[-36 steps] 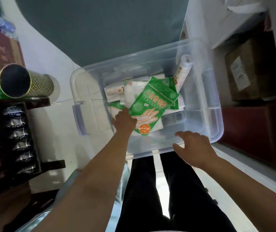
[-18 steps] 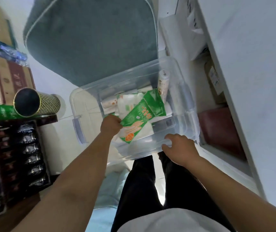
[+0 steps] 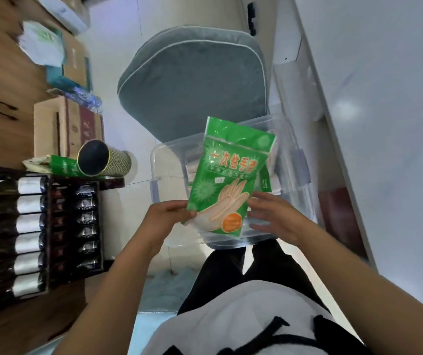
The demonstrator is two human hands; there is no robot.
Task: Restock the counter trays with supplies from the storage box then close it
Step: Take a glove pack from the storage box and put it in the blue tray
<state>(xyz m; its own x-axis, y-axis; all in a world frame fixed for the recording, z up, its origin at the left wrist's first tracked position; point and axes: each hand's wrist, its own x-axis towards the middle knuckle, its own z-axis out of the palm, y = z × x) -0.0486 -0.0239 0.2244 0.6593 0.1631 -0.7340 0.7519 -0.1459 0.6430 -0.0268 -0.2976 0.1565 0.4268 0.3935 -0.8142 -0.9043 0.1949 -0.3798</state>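
Head view: green glove packet (image 3: 227, 180) between both hands' fingers (image 3: 179, 210).

This is looking like a small shop or the service area behind a shop counter. At the left of the frame, a dark display rack (image 3: 36, 231) is holding rows of identical silver-wrapped goods, lined up as stock for sale. Above it, at upper left, printed cardboard cartons (image 3: 69, 124) are sitting stacked against wooden furniture. A white counter (image 3: 384, 124) is running down the right edge, and a grey cushioned chair (image 3: 195, 80) is standing at upper centre.
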